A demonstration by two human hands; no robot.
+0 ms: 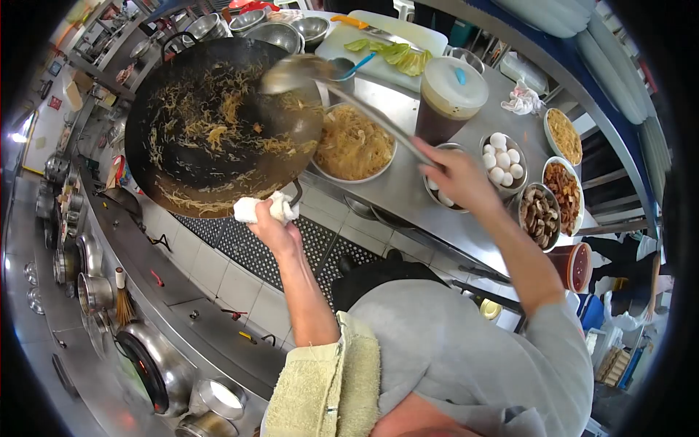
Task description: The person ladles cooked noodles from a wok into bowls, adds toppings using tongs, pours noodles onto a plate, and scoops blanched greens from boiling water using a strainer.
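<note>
My left hand [277,229] is closed around a folded white cloth [256,209] at the near rim of a big black wok [196,109], beside its loop handle. Strands of brown noodles [226,109] are scattered over the wok's inside. My right hand [460,175] grips the long handle of a metal ladle [291,75]. Its blurred bowl is over the wok's right side. Just right of the wok, a round dish [355,146] on the counter is heaped with noodles.
The steel counter [397,200] also bears a lidded container of dark liquid [448,102], a bowl of eggs [504,162], bowls of sliced mushrooms [539,215] and browned pieces [563,191]. Behind lies a cutting board [429,33] with lettuce and a knife. Stoves [182,291] line the left.
</note>
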